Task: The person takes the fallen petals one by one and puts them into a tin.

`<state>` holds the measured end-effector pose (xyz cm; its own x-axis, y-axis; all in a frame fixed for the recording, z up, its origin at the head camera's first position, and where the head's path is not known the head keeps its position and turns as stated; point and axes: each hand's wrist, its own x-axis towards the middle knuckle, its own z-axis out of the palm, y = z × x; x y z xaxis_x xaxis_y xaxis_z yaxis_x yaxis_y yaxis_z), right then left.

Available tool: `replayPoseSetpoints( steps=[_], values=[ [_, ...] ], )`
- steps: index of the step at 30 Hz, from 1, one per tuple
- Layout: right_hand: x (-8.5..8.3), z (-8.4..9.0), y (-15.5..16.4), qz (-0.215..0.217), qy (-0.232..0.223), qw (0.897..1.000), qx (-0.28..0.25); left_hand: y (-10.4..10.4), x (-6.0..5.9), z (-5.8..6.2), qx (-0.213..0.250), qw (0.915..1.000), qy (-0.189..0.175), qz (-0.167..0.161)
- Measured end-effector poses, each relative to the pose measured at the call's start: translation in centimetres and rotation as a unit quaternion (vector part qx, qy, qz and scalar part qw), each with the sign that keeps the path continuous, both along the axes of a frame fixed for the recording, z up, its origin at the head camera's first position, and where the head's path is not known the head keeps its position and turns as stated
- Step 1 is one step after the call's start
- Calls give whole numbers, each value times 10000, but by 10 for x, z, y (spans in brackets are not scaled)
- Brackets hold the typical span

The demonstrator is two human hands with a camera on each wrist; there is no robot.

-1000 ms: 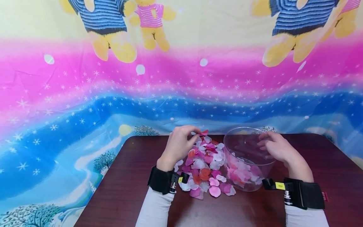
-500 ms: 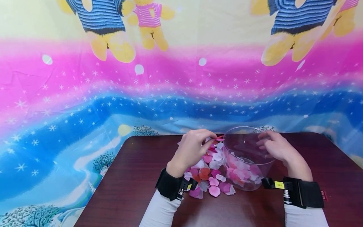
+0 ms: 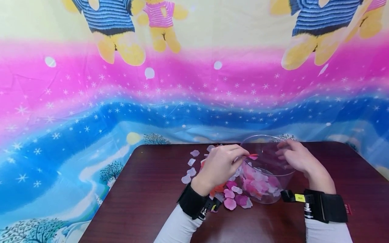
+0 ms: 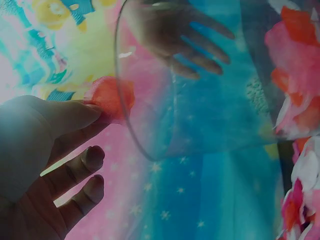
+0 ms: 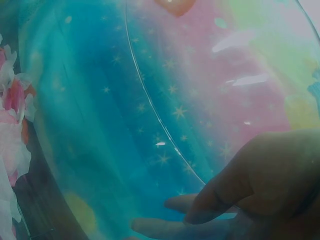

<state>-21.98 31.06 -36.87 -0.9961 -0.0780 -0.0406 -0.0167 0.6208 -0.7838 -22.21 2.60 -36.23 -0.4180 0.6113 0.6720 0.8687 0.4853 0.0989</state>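
The left hand (image 3: 220, 165) pinches a red petal (image 4: 112, 97) at the clear container's (image 3: 286, 182) rim; released early, so light a thing could drift onto the loose petals (image 3: 230, 204) outside. The right hand (image 3: 296, 157) lies spread at the container's right side — how firmly, I cannot tell — so a bump from the left knuckles might tip it.
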Motion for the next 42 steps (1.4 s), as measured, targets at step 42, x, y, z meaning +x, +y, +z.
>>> replayPoseSetpoints(
  steps=[42],
  values=[
    [-1,0,2,44,25,9999,-98,-50,-25,8,664,9924,-708,752]
  ],
)
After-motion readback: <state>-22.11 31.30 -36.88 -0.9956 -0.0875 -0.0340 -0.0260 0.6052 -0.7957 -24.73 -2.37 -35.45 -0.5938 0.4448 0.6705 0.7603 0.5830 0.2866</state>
